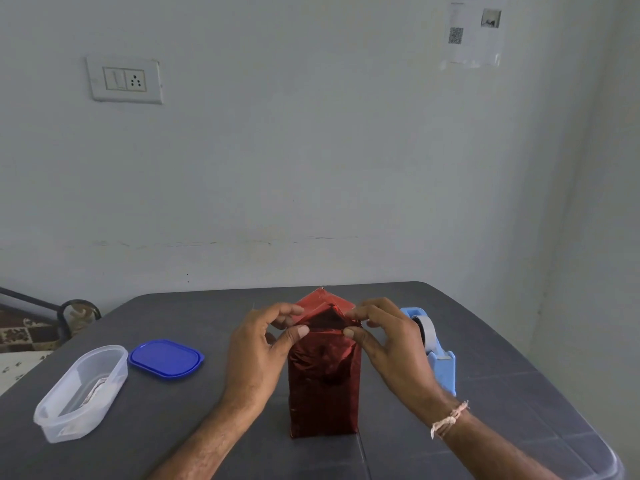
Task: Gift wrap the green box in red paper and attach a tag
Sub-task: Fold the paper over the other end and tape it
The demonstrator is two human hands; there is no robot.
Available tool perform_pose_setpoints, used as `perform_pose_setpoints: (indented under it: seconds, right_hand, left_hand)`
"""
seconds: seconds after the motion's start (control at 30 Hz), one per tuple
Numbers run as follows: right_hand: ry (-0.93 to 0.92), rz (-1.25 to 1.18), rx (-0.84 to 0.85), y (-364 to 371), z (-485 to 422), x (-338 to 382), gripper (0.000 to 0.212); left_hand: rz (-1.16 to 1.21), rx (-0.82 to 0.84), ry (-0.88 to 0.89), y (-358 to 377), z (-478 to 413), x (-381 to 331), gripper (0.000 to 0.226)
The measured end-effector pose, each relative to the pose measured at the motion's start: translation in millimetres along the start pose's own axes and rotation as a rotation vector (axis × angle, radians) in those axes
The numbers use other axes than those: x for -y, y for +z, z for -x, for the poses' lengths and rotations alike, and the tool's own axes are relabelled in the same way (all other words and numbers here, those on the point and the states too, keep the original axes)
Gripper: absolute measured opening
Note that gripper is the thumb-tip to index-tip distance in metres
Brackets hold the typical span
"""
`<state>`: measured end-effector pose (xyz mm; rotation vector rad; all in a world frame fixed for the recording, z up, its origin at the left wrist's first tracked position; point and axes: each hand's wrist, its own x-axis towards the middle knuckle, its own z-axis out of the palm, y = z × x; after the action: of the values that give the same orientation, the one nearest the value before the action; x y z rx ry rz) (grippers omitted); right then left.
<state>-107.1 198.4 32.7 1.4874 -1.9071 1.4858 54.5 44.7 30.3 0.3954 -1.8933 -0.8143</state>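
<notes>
Items on and around the dark grey desk (502,393), as seen from beside it:

1. Box (323,386): stands upright on its end near the middle of the desk, close to the front edge. Every side that shows is covered in shiny red paper (325,303). At the top the paper rises past the box into loose, creased flaps. The rear flap stands up to a point.

2. Left hand (258,344): at the upper left corner of the box. Its thumb and curled fingers pinch the fold of paper there.

3. Right hand (388,341): at the upper right corner, mirroring the other. Its thumb and fingertips pinch the paper fold on that side. A pale thread bracelet (448,419) circles the wrist.

4. Tape dispenser (441,368): light blue and loaded with a roll. It sits on the desk just right of the box, partly hidden behind the right hand.

5. Clear plastic container (52,420): oblong and open, at the left side of the desk. Something small lies inside, too blurred to identify.

6. Blue lid (165,358): lies flat just beside the container, between it and the box.

7. Wall behind: a white switch-and-socket plate (124,79) at upper left and a printed sheet (474,32) with a QR code at upper right.
</notes>
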Motion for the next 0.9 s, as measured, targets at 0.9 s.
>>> perform_pose_setpoints:
  seconds: [0.9]
  right_hand:
    - [0.274, -0.046, 0.021, 10, -27, 14, 0.01]
  left_hand:
    - [0.152, 0.083, -0.131, 5, -18, 4, 0.01]
